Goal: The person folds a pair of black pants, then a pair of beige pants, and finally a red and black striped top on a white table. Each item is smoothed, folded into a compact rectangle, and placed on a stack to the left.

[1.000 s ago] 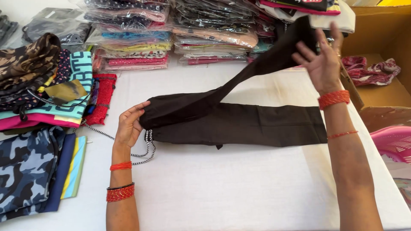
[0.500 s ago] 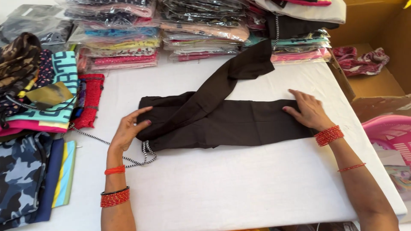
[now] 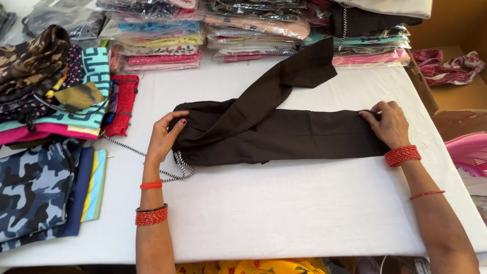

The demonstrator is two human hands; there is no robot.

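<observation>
dark trousers half laid out, one leg still askew

i see the dark brown garment lying lengthwise across the middle of the white surface. one leg is flat and straight, running from the waist end on my left to the hem on my right. the other leg is not aligned yet: it angles up and away toward the stacks of packed clothes at the far edge. so i judge the flattening partly done, with that second leg still to be brought over the first and the folding itself not begun.

my left hand rests on the waist end, fingers curled loosely over the cloth, pressing rather than gripping. a striped drawstring trails out from under it onto the surface. my right hand sits at the hem end, fingers bent and pinching the edge of the cloth.

compared with half a second ago, the right hand has slid outward along the flat leg to its far end, and it has gone from lying flat to pinching. the left hand has barely shifted. the angled leg lies much as it did.
</observation>
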